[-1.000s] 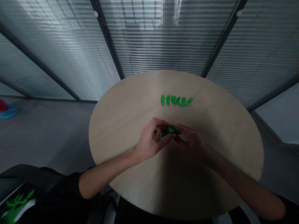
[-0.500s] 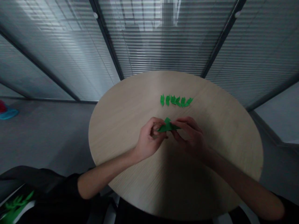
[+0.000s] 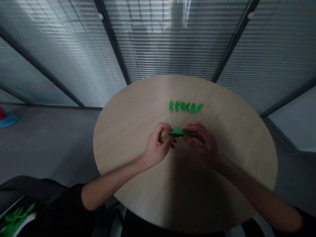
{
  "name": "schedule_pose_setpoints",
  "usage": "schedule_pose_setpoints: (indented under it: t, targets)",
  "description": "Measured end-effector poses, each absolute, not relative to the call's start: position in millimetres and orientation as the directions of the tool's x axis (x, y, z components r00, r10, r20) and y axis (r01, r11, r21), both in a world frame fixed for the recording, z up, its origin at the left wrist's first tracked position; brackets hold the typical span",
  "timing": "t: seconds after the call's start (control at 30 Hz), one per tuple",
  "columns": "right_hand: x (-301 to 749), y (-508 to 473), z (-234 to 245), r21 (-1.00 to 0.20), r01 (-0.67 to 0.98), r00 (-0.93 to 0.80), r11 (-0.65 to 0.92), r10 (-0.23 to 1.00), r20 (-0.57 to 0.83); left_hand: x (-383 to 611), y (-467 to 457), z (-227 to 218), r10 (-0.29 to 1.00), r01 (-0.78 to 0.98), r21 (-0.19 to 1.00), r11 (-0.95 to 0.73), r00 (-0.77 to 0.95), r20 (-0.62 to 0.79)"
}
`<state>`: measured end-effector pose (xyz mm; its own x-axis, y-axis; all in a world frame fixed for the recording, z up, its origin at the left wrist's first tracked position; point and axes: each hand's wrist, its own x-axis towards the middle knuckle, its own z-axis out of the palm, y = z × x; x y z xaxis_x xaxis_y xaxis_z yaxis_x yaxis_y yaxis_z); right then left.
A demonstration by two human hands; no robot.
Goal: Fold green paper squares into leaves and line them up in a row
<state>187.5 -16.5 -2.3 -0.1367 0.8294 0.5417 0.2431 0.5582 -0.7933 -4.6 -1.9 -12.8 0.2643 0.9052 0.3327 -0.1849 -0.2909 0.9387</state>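
Observation:
A piece of green folded paper is held between my two hands over the middle of the table. My left hand pinches its left end, thumb nearest me and fingers behind. At the right end, the thumb and fingers of my right hand close on the paper. Its ends are partly hidden by my fingers. Beyond my hands, several small folded green paper pieces lie in a row on the tabletop, with pointed tips; those on the right sit close together and lean.
The round wooden table stands by a glass partition with blinds. At lower left, green items lie in or on something dark beside my arm. A blue and red object is on the floor at far left.
The green paper has tipped between my hands: its raised middle point now looks flatter and it appears edge-on. My fingers have shifted slightly on it. The row of pieces is unchanged.

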Motion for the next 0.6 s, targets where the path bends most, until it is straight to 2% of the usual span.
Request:
schedule_pose_setpoints:
  t: [0.07,0.13,0.23,0.3,0.6]
  targets:
    - [188.3,-16.7,-1.9,-0.831,0.188,-0.131,0.524,0.852,0.507,-5.8,-2.6,-13.9,0.901,-0.115,0.936,-0.333,0.253,0.352]
    - [188.8,-16.7,-1.6,-0.856,0.150,-0.127,0.495,0.868,0.480,-7.8,-2.5,-14.0,0.875,-0.003,0.898,-0.439,0.226,0.428]
    - [189.4,-16.6,-1.9,-0.879,0.115,-0.122,0.462,0.885,0.449,-11.4,-0.9,-12.1,0.760,0.165,0.745,-0.646,0.232,0.607]
    - [189.5,-16.3,-2.7,-0.891,0.094,-0.121,0.443,0.894,0.432,-13.2,0.2,-10.6,0.699,0.215,0.666,-0.714,0.259,0.666]
    - [192.8,-11.8,-2.8,-0.900,0.064,-0.161,0.432,0.894,0.418,-14.7,0.2,-11.7,0.662,0.252,0.612,-0.750,0.259,0.704]
